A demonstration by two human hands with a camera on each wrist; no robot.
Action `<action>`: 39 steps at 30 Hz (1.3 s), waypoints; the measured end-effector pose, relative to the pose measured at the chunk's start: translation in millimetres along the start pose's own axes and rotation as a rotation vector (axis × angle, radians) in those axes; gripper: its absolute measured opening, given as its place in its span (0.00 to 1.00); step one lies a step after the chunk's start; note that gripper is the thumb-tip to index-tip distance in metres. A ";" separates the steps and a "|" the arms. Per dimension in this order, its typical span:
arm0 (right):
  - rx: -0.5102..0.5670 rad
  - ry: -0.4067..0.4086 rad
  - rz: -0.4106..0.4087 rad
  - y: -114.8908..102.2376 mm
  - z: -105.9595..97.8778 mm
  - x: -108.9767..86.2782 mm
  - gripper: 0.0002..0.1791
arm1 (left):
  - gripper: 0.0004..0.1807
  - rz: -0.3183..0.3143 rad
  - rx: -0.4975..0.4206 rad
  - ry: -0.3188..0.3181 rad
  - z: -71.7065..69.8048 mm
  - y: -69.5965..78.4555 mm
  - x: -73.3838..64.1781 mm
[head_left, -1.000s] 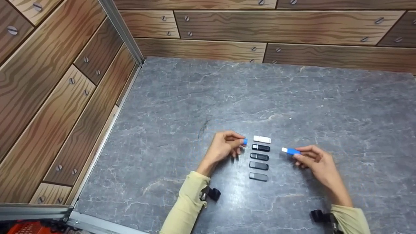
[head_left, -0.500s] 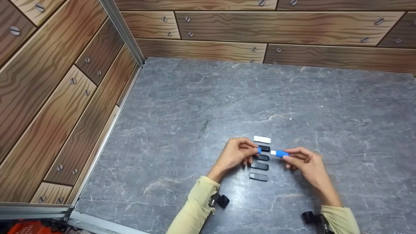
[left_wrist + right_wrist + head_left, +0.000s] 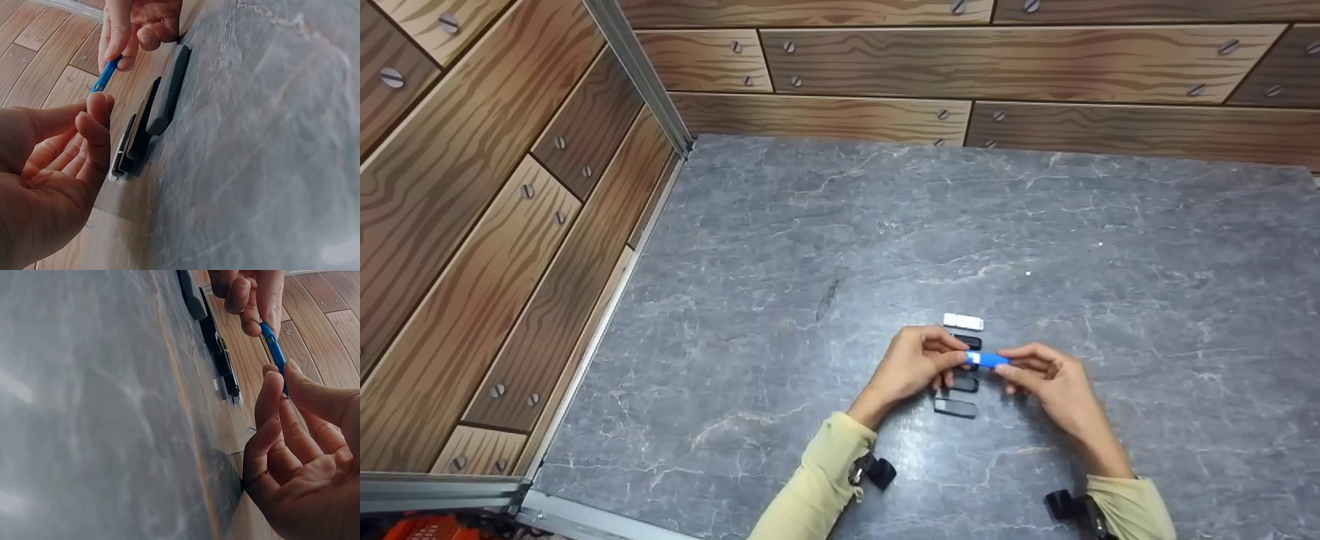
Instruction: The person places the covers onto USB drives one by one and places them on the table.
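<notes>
Above a row of USB flash drives, my right hand (image 3: 1054, 382) pinches the body of a blue USB flash drive (image 3: 991, 360) between thumb and fingers. Opposite it, my left hand (image 3: 915, 369) pinches the small blue cap (image 3: 266, 328), mostly covered by its fingertips in the head view. Cap and body are in line, and a bit of the pale plug still shows between them in the head view. From the right wrist view they look joined end to end. Whether the cap is fully seated I cannot tell.
On the grey marbled tabletop (image 3: 780, 247) lie a white flash drive (image 3: 963, 322), a black flash drive (image 3: 972, 343), a dark flash drive (image 3: 964, 384) and a grey flash drive (image 3: 955, 408). Another is mostly hidden beneath the hands. Wood-patterned walls (image 3: 870, 64) stand behind and left.
Both hands have moved toward each other and slightly nearer the person. The cap and the blue flash drive, apart a second ago, now meet over the row.
</notes>
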State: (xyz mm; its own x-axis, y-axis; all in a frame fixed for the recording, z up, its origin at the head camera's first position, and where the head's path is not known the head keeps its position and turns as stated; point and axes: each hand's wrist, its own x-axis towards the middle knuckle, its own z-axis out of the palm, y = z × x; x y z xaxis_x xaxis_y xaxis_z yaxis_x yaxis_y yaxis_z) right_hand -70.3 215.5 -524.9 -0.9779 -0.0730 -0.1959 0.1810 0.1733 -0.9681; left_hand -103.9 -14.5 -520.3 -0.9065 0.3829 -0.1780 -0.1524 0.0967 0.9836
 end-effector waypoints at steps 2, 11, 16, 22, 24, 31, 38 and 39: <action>-0.012 -0.001 0.002 -0.1 0.3 -0.5 0.18 | 0.06 0.002 -0.005 -0.002 1.1 -0.2 0.2; -0.037 -0.041 0.037 -1.0 2.3 -2.2 0.20 | 0.05 0.003 -0.007 0.031 6.4 -5.9 -2.2; -0.049 -0.044 0.042 -1.6 5.6 -1.4 0.20 | 0.05 -0.008 -0.001 0.055 8.8 -7.4 -2.5; -0.078 -0.029 0.054 -1.8 6.9 -1.2 0.19 | 0.05 -0.015 0.003 0.062 10.2 -7.3 -2.2; -0.087 -0.026 0.065 -2.4 6.4 -1.4 0.19 | 0.05 -0.019 0.002 0.062 10.4 -7.0 -1.9; -0.121 -0.014 0.099 -4.1 2.6 0.9 0.19 | 0.04 -0.024 0.012 0.060 12.2 -3.2 0.4; -0.131 -0.008 0.083 -8.1 3.1 9.1 0.19 | 0.06 0.028 0.095 0.047 7.2 4.1 4.9; -0.134 -0.006 0.070 -9.1 3.7 10.6 0.19 | 0.07 0.039 0.115 0.042 5.8 5.1 5.9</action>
State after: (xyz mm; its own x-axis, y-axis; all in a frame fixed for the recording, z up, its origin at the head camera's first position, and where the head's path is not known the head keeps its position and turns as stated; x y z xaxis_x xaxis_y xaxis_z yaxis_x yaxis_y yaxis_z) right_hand -82.0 209.5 -518.7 -0.9626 -0.0622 -0.2638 0.2330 0.3073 -0.9227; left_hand -107.8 -6.5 -516.6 -0.9269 0.3498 -0.1361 -0.0728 0.1882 0.9794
